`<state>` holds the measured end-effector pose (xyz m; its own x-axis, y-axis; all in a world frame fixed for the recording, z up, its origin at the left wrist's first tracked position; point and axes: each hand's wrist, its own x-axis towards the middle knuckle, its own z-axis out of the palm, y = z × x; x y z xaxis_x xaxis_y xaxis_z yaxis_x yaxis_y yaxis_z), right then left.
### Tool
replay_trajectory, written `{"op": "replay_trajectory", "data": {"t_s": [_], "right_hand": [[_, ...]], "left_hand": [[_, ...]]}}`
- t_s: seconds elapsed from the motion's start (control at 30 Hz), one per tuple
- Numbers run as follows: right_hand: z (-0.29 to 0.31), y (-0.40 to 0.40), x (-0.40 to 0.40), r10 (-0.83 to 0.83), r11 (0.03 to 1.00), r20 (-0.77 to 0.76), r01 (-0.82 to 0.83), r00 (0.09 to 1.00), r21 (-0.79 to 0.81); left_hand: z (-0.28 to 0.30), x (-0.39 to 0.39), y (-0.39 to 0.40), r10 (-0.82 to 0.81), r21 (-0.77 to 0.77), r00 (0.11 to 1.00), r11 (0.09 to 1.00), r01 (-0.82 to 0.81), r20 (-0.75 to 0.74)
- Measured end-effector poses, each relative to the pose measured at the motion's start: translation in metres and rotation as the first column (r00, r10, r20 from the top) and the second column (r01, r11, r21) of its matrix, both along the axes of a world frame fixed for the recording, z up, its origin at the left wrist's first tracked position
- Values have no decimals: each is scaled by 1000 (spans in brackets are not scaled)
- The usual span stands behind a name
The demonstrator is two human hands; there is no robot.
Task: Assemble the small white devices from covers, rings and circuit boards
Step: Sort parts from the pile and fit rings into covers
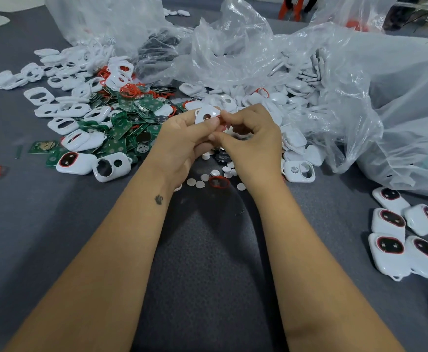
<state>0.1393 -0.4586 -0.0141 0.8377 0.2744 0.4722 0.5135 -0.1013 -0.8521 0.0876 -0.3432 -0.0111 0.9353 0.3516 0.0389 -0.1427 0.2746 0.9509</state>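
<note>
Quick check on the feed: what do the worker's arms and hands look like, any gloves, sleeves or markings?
Both hands, left and right, are bare: no gloves, rings or watch visible. No sleeves show on either forearm. The left forearm carries a small dark tattoo just below the wrist.

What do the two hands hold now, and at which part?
The left hand grips a white cover by its lower edge. The right hand pinches its right edge, seemingly with a red ring.

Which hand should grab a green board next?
Probably the left hand. The green boards are heaped on its side, right beside it. The right hand pinches the red ring at the white cover.
</note>
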Motion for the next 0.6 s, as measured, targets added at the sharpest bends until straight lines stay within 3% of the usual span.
{"op": "replay_trajectory", "data": {"t_s": [0.13,0.33,0.43,0.53,0.6], "right_hand": [[-1,0,-1,8,1000,-9,-7,1000,8],[-1,4,-4,57,994,-18,-58,998,-90],[0,8,-7,78,997,-104,-79,992,-1],[0,11,-8,-29,991,-175,51,984,125],[-1,12,-9,-63,989,-187,87,980,123]], "left_hand": [[-1,2,1,17,3,1000,1000,-17,-6],[-3,6,-1,170,-68,985,983,-170,-12],[-4,7,0,221,-80,975,972,-220,3],[-4,8,0,256,-105,966,962,-251,38],[-5,9,-1,263,-81,963,962,-259,50]]}}
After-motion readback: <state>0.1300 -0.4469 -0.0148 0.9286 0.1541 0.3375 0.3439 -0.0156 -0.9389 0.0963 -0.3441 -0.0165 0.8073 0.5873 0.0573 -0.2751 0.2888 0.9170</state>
